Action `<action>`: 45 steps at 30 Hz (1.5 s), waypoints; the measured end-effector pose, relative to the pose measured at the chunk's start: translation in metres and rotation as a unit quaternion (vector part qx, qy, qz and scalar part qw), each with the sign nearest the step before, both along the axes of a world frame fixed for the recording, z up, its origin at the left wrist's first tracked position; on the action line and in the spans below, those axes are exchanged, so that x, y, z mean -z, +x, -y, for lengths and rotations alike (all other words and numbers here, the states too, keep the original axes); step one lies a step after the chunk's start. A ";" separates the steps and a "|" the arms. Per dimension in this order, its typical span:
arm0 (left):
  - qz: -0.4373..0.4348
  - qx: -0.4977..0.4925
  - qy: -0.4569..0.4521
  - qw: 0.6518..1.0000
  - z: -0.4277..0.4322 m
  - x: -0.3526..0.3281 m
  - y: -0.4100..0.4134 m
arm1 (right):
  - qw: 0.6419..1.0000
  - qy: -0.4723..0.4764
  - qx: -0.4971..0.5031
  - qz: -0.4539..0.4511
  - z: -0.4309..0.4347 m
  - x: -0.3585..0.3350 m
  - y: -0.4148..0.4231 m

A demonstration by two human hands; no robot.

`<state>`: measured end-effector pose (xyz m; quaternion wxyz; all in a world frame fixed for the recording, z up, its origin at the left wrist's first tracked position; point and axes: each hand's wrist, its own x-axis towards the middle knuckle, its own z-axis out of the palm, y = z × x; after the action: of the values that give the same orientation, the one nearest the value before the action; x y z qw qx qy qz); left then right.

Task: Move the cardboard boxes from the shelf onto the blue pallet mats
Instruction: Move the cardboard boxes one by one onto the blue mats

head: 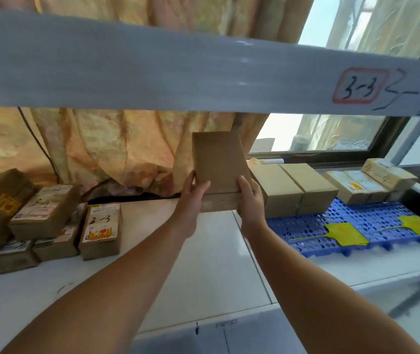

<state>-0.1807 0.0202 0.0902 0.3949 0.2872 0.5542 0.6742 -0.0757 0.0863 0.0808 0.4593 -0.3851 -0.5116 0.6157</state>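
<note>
Left hand (194, 198) and right hand (251, 200) grip a plain brown cardboard box (217, 162) by its sides, hiding its near corners. A blurred grey shelf beam (152, 70) crosses above.

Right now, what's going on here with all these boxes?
A person holds a plain cardboard box upright between the left hand and right hand, just left of the blue pallet mats. Several boxes already sit on the mats. A labelled pile sits on the white surface at left.
</note>
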 end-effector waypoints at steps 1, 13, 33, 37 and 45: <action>0.004 0.004 0.014 1.000 -0.010 -0.007 0.007 | 1.000 0.009 0.024 -0.008 -0.009 -0.007 0.007; -0.030 -0.002 0.007 1.000 -0.145 -0.029 0.134 | 0.994 0.038 0.093 0.047 -0.159 -0.032 0.128; -0.078 -0.108 -0.068 0.989 -0.199 0.019 0.151 | 0.938 0.094 -0.122 0.310 -0.219 -0.023 0.151; -0.061 -0.126 -0.081 0.987 -0.198 0.018 0.152 | 0.929 0.100 -0.124 0.333 -0.218 -0.018 0.147; -0.012 -0.169 -0.151 0.974 -0.205 0.011 0.148 | 0.932 0.078 -0.142 0.325 -0.219 -0.017 0.143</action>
<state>-0.0330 0.2249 0.0792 0.3072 0.1342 0.6945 0.6366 0.0675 0.3052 0.0977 0.2042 -0.4506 -0.7283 0.4741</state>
